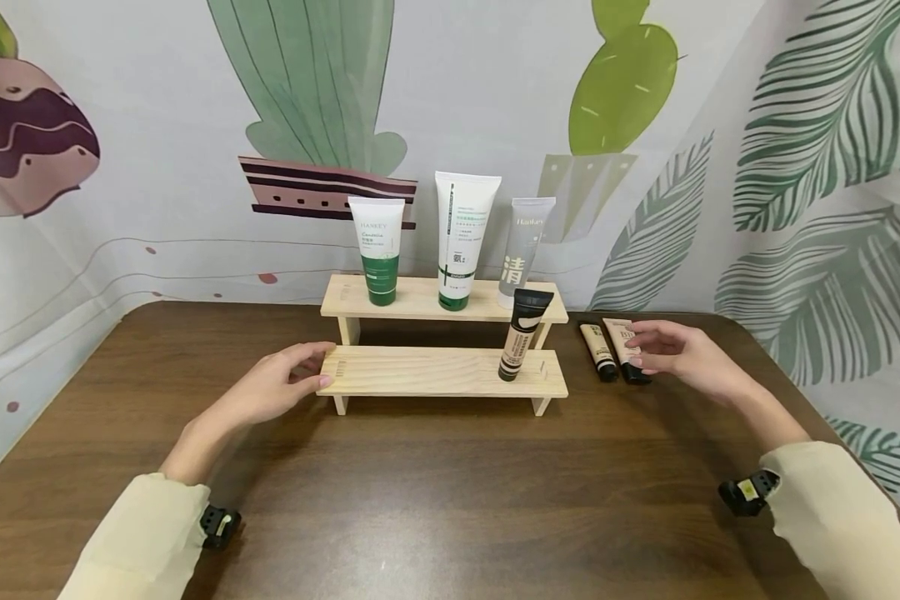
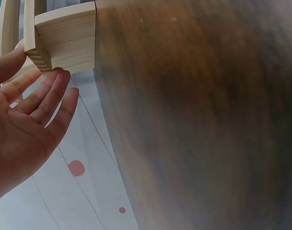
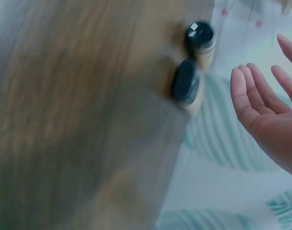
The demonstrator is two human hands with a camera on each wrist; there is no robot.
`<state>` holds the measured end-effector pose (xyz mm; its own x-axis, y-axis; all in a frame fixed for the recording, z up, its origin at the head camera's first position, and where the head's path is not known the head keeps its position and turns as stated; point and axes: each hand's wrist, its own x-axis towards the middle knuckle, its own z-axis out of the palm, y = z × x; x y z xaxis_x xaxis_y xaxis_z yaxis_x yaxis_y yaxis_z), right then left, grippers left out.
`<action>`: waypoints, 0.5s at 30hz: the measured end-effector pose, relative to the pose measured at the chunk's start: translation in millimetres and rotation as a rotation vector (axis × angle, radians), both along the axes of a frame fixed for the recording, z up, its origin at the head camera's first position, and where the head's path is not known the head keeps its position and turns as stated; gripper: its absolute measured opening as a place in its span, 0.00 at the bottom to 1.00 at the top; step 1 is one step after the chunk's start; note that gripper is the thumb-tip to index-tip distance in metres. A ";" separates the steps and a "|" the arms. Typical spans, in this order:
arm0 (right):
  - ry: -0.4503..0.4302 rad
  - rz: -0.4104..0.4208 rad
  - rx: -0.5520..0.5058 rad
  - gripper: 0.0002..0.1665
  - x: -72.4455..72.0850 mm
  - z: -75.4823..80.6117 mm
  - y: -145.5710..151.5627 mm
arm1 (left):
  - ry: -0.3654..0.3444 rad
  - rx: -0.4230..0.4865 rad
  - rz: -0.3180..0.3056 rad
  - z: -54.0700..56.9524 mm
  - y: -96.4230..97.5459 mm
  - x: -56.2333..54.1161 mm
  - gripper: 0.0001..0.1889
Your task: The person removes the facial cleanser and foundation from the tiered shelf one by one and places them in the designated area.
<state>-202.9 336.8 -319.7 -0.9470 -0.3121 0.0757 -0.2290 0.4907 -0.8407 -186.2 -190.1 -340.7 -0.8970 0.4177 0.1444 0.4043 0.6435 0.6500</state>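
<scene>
My left hand pinches the left end of the lower plank of a two-step wooden display stand, its other fingers loosely extended in the left wrist view. On that plank, toward the right, a black-and-beige tube stands on its cap. My right hand hovers with parted fingers over a pink tube with a black cap. Beside it lies a smaller beige tube with a black cap. In the right wrist view a gap shows between my right hand and both tubes.
The upper step holds a white-and-green tube, a taller white tube and a grey translucent tube, all on their caps. A brown wooden table carries everything; a patterned cloth hangs behind it.
</scene>
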 end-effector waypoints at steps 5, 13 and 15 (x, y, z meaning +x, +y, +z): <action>0.052 0.076 0.017 0.25 5.7 10.1 -20.9 | 0.005 0.000 0.003 -0.9 -0.2 0.1 0.23; 0.107 0.217 -0.013 0.26 13.6 20.5 -52.0 | 0.006 0.004 -0.001 -1.6 -0.4 0.3 0.22; 0.134 0.246 -0.014 0.27 14.3 20.9 -59.5 | 0.006 0.006 -0.003 -1.6 -0.4 0.2 0.22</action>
<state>-188.7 277.3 -298.8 -0.8243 -0.5294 0.2008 -0.4491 0.3954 -0.8013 -186.1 -190.5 -342.3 -0.8951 0.4192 0.1520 0.4097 0.6387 0.6513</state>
